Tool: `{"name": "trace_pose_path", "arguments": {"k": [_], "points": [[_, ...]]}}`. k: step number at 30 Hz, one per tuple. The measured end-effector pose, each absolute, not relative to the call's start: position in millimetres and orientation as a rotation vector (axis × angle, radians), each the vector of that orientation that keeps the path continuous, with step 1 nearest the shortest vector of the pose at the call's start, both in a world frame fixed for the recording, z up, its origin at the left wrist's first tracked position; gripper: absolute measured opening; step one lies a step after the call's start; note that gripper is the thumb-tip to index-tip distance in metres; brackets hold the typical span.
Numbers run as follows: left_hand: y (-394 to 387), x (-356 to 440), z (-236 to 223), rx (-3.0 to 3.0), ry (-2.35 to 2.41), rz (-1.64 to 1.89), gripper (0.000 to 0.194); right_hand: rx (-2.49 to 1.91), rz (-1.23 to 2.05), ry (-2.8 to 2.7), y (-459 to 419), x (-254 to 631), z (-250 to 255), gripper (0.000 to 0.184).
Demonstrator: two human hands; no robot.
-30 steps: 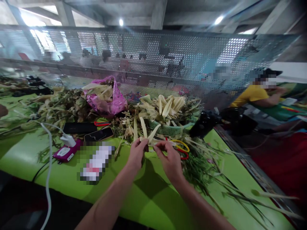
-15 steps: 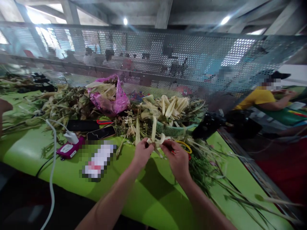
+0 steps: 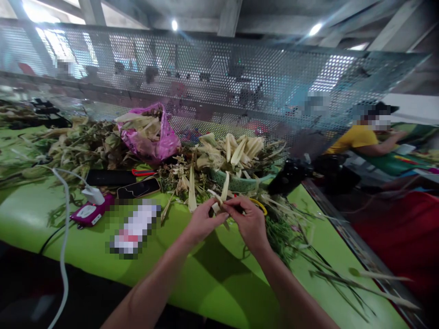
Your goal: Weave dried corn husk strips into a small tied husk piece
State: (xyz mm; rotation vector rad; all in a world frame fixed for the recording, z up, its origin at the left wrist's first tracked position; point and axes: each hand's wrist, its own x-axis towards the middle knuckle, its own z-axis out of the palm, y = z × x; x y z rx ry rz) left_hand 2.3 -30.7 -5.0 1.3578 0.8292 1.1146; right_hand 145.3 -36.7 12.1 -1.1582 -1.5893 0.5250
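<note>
Pretty crowded green table [image 3: 30,210], ngl. There's a big heap of dried husks [image 3: 85,144] along the back left, and in front of it a flat black slab [image 3: 109,177], a dark phone [image 3: 138,188] and a purple power box [image 3: 92,212] with a white plug [image 3: 93,195] in it. A white cable [image 3: 64,246] runs down over the near edge. Just past the right hand [image 3: 248,221] a yellow loop handle [image 3: 261,206] pokes out, partly hidden by that hand, with feathery green sprigs [image 3: 281,240] right beside it. A perforated metal screen [image 3: 206,91] closes off the back.

Containers: a pink plastic bag [image 3: 168,141] gaping open with pale husks inside, and a low green basket [image 3: 236,183] piled above its rim with cream husks. Some dark object [image 3: 290,176] leans next to the basket, can't tell what.

Both forearms come in from the bottom and meet above the table, in front of the basket. The left hand [image 3: 202,221] has thumb and fingers closed on a pale husk strip [image 3: 225,187], and the right's grip is pinched tight on it too. One end sticks up above the fingertips.
</note>
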Motion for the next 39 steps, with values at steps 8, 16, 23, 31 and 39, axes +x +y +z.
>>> {"name": "trace_pose_path", "arguments": {"k": [8, 16, 23, 31, 39], "points": [[-28, 2, -13, 1.689, 1.032, 1.168, 0.019, -1.174, 0.878, -1.433, -31, 150, 10, 0.019], [-34, 1, -5, 1.533, 0.931, 1.114, 0.019, -1.118, 1.090, -1.224, -30, 147, 16, 0.046], [-34, -2, 3, 1.028, 0.745, 1.010, 0.021, -0.916, 1.181, -1.096, -36, 152, 23, 0.015], [-28, 0, -10, 0.948, 0.813, 1.033, 0.021, -0.987, 1.151, -1.463, -38, 161, 34, 0.017], [-30, -1, -4, 1.176, 0.846, 1.004, 0.012, -1.186, 1.003, -1.718, -39, 162, 41, 0.024]]}}
